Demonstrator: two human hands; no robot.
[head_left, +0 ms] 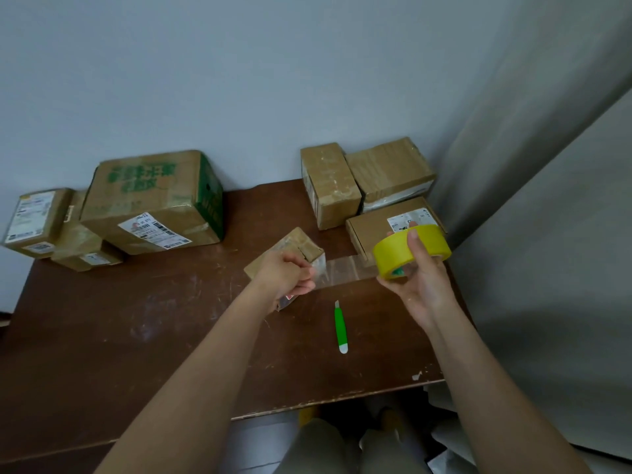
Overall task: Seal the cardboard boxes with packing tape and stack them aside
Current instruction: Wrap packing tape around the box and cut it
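On the brown desk (pixel 143 323) a small cardboard box (pixel 301 248) sits near the middle, its long axis running from near-left to far-right. The left hand (pixel 285 275) rests on top of it with the fingers curled down over its near-right end, where a strip of clear tape (pixel 345 268) is stuck. That strip stretches level to the right — away from the box to the yellow tape roll (pixel 410 249), which is held up above the desk. The right hand (pixel 419 278) grips the roll, thumb over its outer face and fingers beneath, with the roll's open core tilted down toward the person. A green box cutter (pixel 340 328) lies on the desk just in front of the tape, its blade end pointing away. A large green-printed box (pixel 154 200) and smaller ones (pixel 32 218) stand at the far left — more boxes (pixel 369 186) sit at the far right by the wall.
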